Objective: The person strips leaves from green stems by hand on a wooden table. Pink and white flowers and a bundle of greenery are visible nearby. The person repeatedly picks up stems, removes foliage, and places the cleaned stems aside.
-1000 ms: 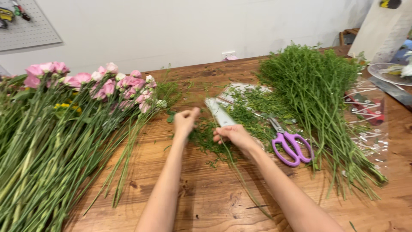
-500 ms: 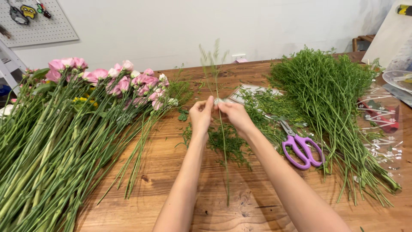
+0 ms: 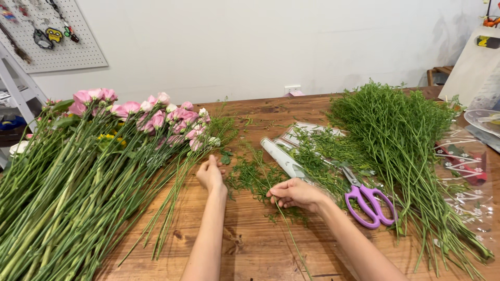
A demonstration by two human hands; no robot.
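Half a second ago I held the green sprig upright between both hands; now my hands have dropped to the wooden table. My right hand pinches the sprig, which lies near-lengthwise, stem end toward me. My left hand has moved to the pink flower stems, fingers curled, seemingly touching one.

a single head-worn view looks down and forward over a wooden table from the near edge; it sits close above the person's forearms, which enter from the bottom; it faces a white wall beyond the far edge; there is no second view to share with.
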